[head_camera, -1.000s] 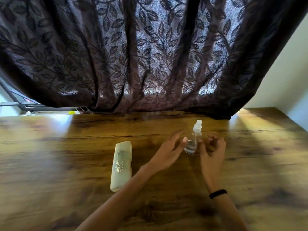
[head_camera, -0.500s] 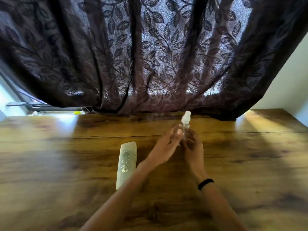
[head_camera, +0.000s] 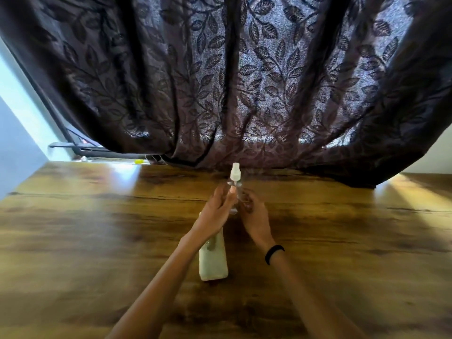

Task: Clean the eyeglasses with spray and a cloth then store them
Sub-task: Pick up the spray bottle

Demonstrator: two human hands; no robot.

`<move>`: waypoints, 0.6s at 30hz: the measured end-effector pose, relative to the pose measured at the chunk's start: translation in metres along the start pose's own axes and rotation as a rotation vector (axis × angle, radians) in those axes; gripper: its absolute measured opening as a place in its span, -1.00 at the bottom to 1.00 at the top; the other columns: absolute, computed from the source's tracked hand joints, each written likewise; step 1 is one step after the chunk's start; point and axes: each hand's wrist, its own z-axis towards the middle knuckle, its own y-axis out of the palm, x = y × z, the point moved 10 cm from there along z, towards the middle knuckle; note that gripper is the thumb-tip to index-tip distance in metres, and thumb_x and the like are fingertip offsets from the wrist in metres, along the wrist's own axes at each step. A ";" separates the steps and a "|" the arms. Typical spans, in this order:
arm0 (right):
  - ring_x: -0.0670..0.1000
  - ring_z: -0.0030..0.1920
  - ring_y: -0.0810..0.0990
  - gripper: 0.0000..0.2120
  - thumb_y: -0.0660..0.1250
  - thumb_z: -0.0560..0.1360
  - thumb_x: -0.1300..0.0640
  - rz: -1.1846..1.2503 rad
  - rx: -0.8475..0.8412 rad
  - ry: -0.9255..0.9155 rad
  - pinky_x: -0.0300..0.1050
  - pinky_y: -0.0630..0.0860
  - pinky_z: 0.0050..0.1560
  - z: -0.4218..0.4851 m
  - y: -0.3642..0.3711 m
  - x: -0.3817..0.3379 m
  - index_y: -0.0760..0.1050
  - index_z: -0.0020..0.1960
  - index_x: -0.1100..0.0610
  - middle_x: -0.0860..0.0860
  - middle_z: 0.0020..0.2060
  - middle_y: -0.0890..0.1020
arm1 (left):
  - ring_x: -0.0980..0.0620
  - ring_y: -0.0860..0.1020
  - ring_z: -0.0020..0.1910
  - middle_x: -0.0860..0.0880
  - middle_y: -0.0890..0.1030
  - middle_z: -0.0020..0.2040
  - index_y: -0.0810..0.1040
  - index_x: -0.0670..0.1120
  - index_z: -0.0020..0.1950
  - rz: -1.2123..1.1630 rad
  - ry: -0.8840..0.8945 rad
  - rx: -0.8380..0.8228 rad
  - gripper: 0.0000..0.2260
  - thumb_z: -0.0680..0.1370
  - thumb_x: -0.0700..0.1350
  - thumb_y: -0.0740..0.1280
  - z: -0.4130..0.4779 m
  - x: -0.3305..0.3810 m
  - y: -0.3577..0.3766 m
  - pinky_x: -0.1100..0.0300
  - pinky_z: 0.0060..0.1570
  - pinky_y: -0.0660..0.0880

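Currently, the spray bottle (head_camera: 235, 184) stands upright between both hands, over the middle of the wooden surface (head_camera: 73, 241) and just in front of the curtain hem. Its white pump head rises clear above the fingers; the clear body is partly hidden behind them.

- Left hand (head_camera: 216, 214): fingers curled against the left side of the bottle body, thumb tip pressed to the bottle just under the pump collar. The hand is closed around the bottle.
- Right hand (head_camera: 254, 216): fingers bent around the right side of the bottle body, in contact with it. A black band (head_camera: 274, 253) sits on this wrist.
- Whether the bottle base touches the surface or is lifted off it cannot be told; the lower end is blurred.

The pale glasses case (head_camera: 213, 258) lies flat on the surface, closed, its long axis running away from the viewer. Its far end is covered by the left wrist and forearm; its near end lies between the two forearms.

The dark leaf-patterned curtain (head_camera: 244, 81) hangs behind the surface, its lower edge resting at the back edge. Bright light patches fall on the surface at far left and far right.
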 end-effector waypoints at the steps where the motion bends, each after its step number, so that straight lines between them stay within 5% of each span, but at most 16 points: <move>1: -0.16 -0.14 0.55 -0.73 0.27 0.51 0.18 -0.010 0.000 0.006 -0.38 0.52 -0.18 -0.001 0.000 0.002 0.44 0.20 0.11 -0.04 -0.03 0.58 | 0.13 0.55 -0.01 -0.04 0.56 0.02 0.35 -0.11 0.26 -0.002 -0.009 0.005 -0.68 0.60 0.04 0.07 -0.001 -0.002 0.000 0.50 -0.18 0.46; 5: -0.24 -0.13 0.52 -0.69 0.26 0.51 0.24 -0.037 -0.019 -0.005 -0.46 0.49 -0.22 -0.003 0.001 0.001 0.42 0.23 0.08 -0.10 -0.06 0.54 | 0.17 0.54 -0.03 -0.04 0.56 0.07 0.35 -0.11 0.23 0.063 -0.033 0.028 -0.65 0.59 0.10 0.06 -0.002 -0.008 -0.003 0.41 -0.16 0.46; 14: -0.06 -0.04 0.57 -0.65 0.26 0.51 0.24 -0.050 -0.042 0.019 -0.19 0.53 -0.03 -0.008 0.001 0.000 0.39 0.27 0.08 -0.06 -0.04 0.55 | 0.14 0.46 -0.21 -0.30 0.48 0.11 0.30 -0.22 0.29 0.089 0.022 0.050 -0.59 0.59 0.04 0.08 -0.001 -0.008 0.001 0.50 -0.30 0.44; 18: -0.06 -0.03 0.56 -0.65 0.25 0.51 0.24 -0.065 -0.047 0.024 -0.22 0.50 -0.04 -0.010 0.000 -0.001 0.38 0.28 0.09 -0.02 -0.02 0.57 | 0.11 0.50 -0.19 -0.27 0.49 0.07 0.29 -0.25 0.30 0.087 0.024 0.055 -0.59 0.60 0.02 0.06 -0.001 -0.008 0.000 0.50 -0.27 0.43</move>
